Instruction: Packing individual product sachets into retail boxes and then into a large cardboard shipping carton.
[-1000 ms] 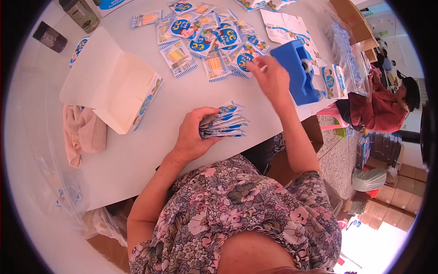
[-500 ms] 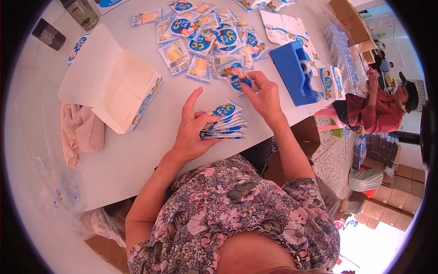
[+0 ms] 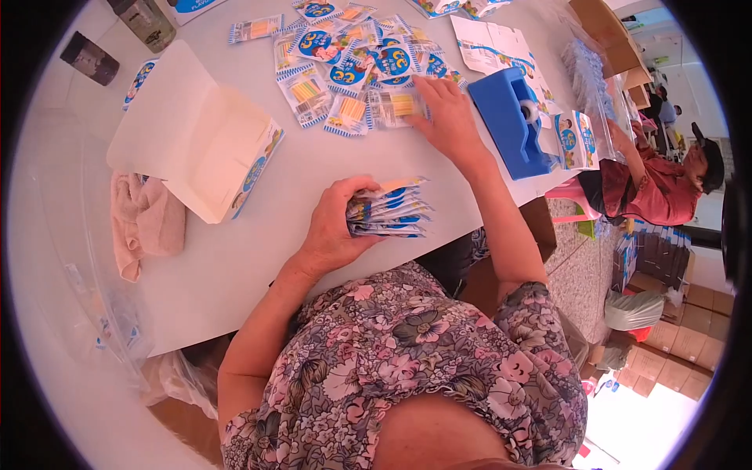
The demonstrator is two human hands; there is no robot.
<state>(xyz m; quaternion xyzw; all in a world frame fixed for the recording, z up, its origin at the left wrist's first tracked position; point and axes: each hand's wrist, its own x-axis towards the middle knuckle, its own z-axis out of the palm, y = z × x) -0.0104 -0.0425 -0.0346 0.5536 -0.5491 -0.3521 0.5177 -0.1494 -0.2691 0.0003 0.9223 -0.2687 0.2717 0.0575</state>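
Note:
My left hand (image 3: 333,223), near the table's front edge, is closed round a stack of small flat snack packets (image 3: 392,211), blue and white, lying one on another. Farther off, my right hand (image 3: 452,124) reaches to the near right side of a loose pile of the same packets (image 3: 345,72). Its fingers are stretched and apart, with the thumb beside a clear-sided packet (image 3: 392,107) that shows pale yellow sticks inside. Whether the fingertips touch that packet is hard to make out.
A white carton (image 3: 200,145) lies with its lid raised on the left, beside a pink cloth (image 3: 149,219). To the right stand a blue tape dispenser (image 3: 505,125) and a small printed box (image 3: 576,141). A person in red (image 3: 658,184) sits beyond the table's right edge.
My right hand has gone from holding a packet above the table to the pile, slightly farther away. The left thumb and fingers have closed round the stack, with another packet seemingly on top.

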